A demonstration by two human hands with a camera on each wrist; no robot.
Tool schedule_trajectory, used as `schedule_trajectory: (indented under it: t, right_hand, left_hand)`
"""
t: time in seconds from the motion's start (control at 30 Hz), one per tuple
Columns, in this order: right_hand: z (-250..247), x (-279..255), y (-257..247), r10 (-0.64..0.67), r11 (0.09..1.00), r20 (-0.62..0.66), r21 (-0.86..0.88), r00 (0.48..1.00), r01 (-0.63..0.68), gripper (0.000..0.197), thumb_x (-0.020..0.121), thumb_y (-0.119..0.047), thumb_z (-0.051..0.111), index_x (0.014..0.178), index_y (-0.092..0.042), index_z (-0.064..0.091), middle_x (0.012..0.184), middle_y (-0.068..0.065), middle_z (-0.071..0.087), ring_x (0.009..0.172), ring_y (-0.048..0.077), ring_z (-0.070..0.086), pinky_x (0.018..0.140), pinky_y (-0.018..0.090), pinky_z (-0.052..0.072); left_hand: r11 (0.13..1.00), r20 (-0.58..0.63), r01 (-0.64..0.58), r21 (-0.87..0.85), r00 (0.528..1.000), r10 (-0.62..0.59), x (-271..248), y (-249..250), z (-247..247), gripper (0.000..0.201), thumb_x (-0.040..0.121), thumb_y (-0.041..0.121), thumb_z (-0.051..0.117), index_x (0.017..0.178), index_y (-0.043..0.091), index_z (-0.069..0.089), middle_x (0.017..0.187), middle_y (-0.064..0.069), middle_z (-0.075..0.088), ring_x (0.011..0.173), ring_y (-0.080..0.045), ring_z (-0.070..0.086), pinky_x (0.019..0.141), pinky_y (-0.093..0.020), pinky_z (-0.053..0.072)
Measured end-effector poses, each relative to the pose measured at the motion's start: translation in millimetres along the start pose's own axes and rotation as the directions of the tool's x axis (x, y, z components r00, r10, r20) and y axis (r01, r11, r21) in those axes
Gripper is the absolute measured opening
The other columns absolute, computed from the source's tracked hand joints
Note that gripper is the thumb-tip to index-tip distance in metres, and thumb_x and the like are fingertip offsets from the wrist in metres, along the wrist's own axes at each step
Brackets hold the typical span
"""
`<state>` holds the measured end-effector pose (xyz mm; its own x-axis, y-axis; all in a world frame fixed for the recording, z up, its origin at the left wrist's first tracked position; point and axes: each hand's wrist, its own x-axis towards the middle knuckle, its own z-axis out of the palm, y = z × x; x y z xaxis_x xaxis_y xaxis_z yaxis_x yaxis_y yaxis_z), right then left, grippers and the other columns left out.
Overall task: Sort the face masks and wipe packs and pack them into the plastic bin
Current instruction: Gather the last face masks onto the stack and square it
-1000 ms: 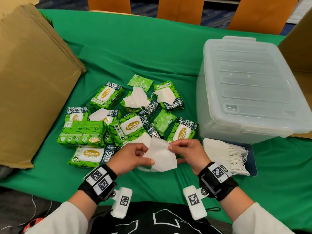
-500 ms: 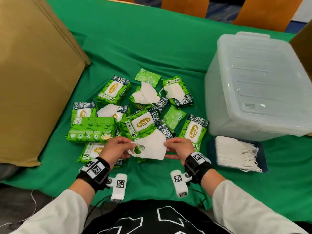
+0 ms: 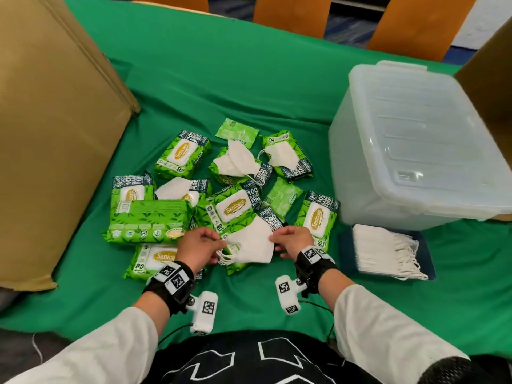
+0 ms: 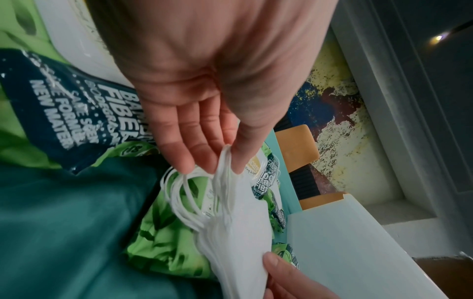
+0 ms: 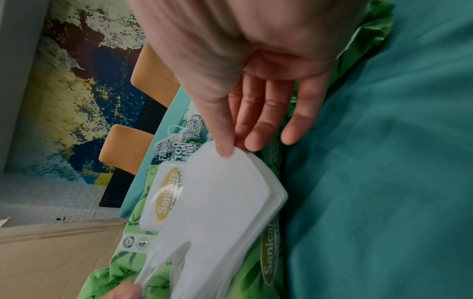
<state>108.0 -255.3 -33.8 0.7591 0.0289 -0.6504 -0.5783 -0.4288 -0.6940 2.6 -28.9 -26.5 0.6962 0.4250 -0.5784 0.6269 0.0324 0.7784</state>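
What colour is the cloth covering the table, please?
The smooth tablecloth is plain green, seen best in the head view.

Wipe packs (image 3: 232, 209) lie heaped mid-surface (image 3: 249, 87), loose face masks (image 3: 235, 162) on some. The plastic bin (image 3: 415, 145) stands to their right, a mask stack (image 3: 382, 250) before it, cardboard (image 3: 50, 128) at left.

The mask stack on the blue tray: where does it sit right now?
In the head view, the mask stack lies on the blue tray at the table's right, just in front of the plastic bin, right of the right hand.
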Motion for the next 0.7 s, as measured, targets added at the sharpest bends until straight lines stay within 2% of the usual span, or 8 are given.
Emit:
schedule_trajectory:
  t: [0.53, 0.6, 0.7]
  right_hand:
    - [4.8, 7.5, 2.4, 0.016, 1.000, -0.004, -0.010, 1.000, -0.016, 0.016, 0.075, -0.010, 0.087, 0.081, -0.010, 0.073, 0.076, 0.009, 0.076, 0.053, 0.015, 0.063, 0.047, 0.024, 0.050]
    - [5.1, 7.4, 2.1, 0.009, 1.000, -0.002, -0.015, 1.000, -0.009, 0.017, 0.075, -0.011, 0.088, 0.080, -0.011, 0.072, 0.075, 0.008, 0.075, 0.053, 0.015, 0.063, 0.047, 0.025, 0.050]
    - [6.3, 5.6, -2.6, -0.036, 0.999, -0.013, -0.037, 0.999, 0.035, 0.020, 0.074, -0.015, 0.089, 0.081, -0.013, 0.070, 0.072, 0.004, 0.071, 0.053, 0.014, 0.058, 0.046, 0.024, 0.048]
  left_hand:
    - [0.985, 0.012, -0.079, 0.152, 0.997, 0.078, 4.1, -7.2, -3.3, 0.019, 0.081, 0.009, 0.084, 0.087, 0.009, 0.066, 0.085, -0.016, 0.073, 0.067, -0.024, 0.069, 0.060, -0.037, 0.061]
    - [0.973, -0.001, -0.102, 0.207, 0.994, 0.105, 3.6, -7.9, -4.3, 0.020, 0.079, 0.014, 0.086, 0.084, 0.013, 0.067, 0.081, -0.012, 0.072, 0.066, -0.022, 0.067, 0.062, -0.038, 0.060]
    - [0.912, -0.069, -0.157, 0.380, 0.978, 0.197, 0.6, -7.2, -9.3, 0.022, 0.074, 0.033, 0.089, 0.075, 0.024, 0.069, 0.071, 0.004, 0.068, 0.067, -0.016, 0.064, 0.065, -0.031, 0.053]
